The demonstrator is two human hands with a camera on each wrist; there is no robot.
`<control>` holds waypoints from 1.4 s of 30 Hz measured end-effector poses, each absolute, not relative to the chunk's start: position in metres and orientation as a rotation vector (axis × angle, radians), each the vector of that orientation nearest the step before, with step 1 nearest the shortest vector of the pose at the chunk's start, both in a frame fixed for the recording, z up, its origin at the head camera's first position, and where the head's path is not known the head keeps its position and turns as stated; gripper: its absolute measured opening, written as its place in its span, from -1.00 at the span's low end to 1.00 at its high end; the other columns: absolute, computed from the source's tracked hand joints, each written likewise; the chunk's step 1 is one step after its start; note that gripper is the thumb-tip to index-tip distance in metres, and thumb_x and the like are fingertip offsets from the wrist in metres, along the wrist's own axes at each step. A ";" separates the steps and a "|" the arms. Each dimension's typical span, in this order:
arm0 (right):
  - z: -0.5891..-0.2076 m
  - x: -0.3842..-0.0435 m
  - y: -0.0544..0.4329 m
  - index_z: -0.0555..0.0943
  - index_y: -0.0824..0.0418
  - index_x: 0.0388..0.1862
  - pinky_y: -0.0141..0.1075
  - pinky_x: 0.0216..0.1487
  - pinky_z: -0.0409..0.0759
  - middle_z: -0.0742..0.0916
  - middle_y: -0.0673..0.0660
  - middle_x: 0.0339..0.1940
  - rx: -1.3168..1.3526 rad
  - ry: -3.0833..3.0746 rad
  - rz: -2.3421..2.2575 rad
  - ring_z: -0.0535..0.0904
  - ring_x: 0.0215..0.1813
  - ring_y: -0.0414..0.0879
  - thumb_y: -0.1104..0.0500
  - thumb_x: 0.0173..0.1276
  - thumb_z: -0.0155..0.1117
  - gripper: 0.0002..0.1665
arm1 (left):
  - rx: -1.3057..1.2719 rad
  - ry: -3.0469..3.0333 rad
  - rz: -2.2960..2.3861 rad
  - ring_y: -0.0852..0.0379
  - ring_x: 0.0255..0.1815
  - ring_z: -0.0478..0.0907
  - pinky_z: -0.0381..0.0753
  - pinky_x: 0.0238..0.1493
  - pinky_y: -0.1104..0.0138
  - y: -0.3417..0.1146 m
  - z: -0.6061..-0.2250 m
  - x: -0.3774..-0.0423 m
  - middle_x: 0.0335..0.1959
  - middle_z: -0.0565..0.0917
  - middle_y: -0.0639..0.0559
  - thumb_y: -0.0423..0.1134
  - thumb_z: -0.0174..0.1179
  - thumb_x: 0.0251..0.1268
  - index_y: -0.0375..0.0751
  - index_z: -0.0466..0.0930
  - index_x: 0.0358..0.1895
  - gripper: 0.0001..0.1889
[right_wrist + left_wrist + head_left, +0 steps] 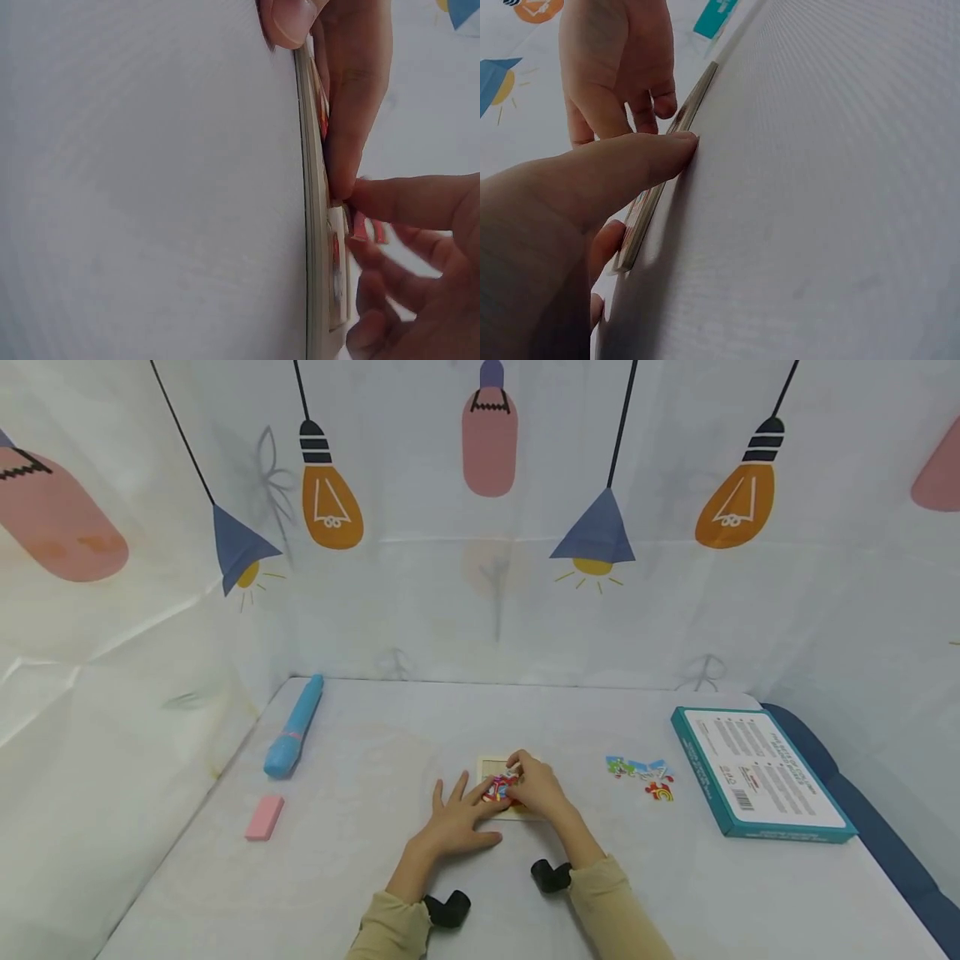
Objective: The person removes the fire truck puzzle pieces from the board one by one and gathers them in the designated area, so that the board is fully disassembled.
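A small wooden puzzle tray (491, 766) with colourful printed pieces lies on the white table in front of me. My left hand (453, 827) is spread over its left side. In the left wrist view its thumb (652, 154) lies straight against the tray's near edge. From the right, my right hand (536, 783) reaches over the tray. The right wrist view shows it pinching a reddish puzzle piece (360, 225) between thumb and finger at the tray surface, beside a left fingertip. Fingers partly hide the tray's picture.
Loose puzzle pieces (641, 768) lie right of the tray. Further right is a teal-edged box (765, 772), beside a dark blue chair-like shape (885, 827). On the left are a blue microphone-shaped object (295, 727) and a pink block (265, 817). A patterned curtain hangs behind.
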State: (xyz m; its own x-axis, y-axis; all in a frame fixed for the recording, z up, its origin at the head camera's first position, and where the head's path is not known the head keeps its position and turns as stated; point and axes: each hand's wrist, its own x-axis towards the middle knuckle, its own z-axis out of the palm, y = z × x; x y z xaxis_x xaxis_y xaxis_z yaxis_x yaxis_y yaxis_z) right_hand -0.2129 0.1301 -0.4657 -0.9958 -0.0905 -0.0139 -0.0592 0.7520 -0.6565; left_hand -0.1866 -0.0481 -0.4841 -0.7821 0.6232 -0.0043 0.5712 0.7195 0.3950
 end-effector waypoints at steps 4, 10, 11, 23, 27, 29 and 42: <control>-0.465 -0.211 0.132 0.45 0.18 -0.15 -0.28 -0.42 0.45 0.64 0.13 -0.36 -0.147 2.826 -1.273 0.50 -0.40 -0.08 0.39 0.03 0.32 -0.60 | 0.963 2.785 0.562 -0.30 0.44 -0.14 -0.30 0.21 -0.33 -0.047 -0.485 -0.187 0.44 0.13 0.01 0.12 0.11 0.19 0.20 0.39 0.27 -0.47; -0.461 -0.209 0.142 0.47 0.18 -0.09 -0.31 -0.37 0.43 0.58 0.09 -0.38 -0.068 2.755 -1.449 0.46 -0.37 -0.12 0.39 0.12 0.28 -0.63 | 0.956 2.795 0.543 -0.29 0.44 -0.14 -0.28 0.21 -0.33 -0.047 -0.486 -0.188 0.44 0.14 0.03 0.14 0.10 0.19 0.22 0.39 0.26 -0.47; -0.460 -0.209 0.145 0.47 0.18 -0.08 -0.29 -0.34 0.45 0.58 0.11 -0.35 -0.038 2.739 -1.476 0.47 -0.34 -0.10 0.39 0.13 0.28 -0.63 | 0.954 2.797 0.541 -0.29 0.44 -0.13 -0.27 0.21 -0.33 -0.047 -0.486 -0.188 0.44 0.15 0.03 0.14 0.11 0.18 0.22 0.39 0.26 -0.47; -0.457 -0.203 0.196 0.41 0.25 0.06 -0.29 -0.34 0.50 0.58 0.22 -0.23 0.207 2.684 -1.564 0.54 -0.24 -0.03 0.35 0.21 0.22 -0.58 | 0.927 2.788 0.581 -0.26 0.45 -0.16 -0.34 0.23 -0.30 -0.046 -0.488 -0.187 0.44 0.13 0.04 0.10 0.14 0.14 0.24 0.39 0.26 -0.45; -0.455 -0.196 0.215 0.38 0.28 0.10 -0.25 -0.31 0.51 0.57 0.28 -0.16 0.271 2.678 -1.545 0.55 -0.19 0.02 0.33 0.23 0.21 -0.56 | 0.921 2.780 0.587 -0.25 0.46 -0.19 -0.37 0.24 -0.29 -0.046 -0.488 -0.187 0.45 0.12 0.05 0.11 0.13 0.14 0.25 0.38 0.27 -0.45; -0.454 -0.192 0.225 0.36 0.28 0.11 -0.23 -0.29 0.52 0.56 0.31 -0.12 0.304 2.674 -1.531 0.56 -0.16 0.05 0.32 0.25 0.20 -0.55 | 0.924 2.776 0.590 -0.25 0.46 -0.20 -0.38 0.24 -0.29 -0.046 -0.488 -0.187 0.45 0.11 0.06 0.11 0.13 0.15 0.25 0.38 0.27 -0.45; -0.464 -0.175 0.277 0.31 0.41 0.12 -0.37 -0.40 0.46 0.52 0.30 -0.23 0.459 2.700 -1.517 0.50 -0.35 -0.12 0.35 0.24 0.12 -0.54 | 0.941 2.791 0.579 -0.26 0.45 -0.18 -0.34 0.23 -0.29 -0.047 -0.487 -0.187 0.44 0.13 0.04 0.11 0.13 0.15 0.23 0.39 0.27 -0.46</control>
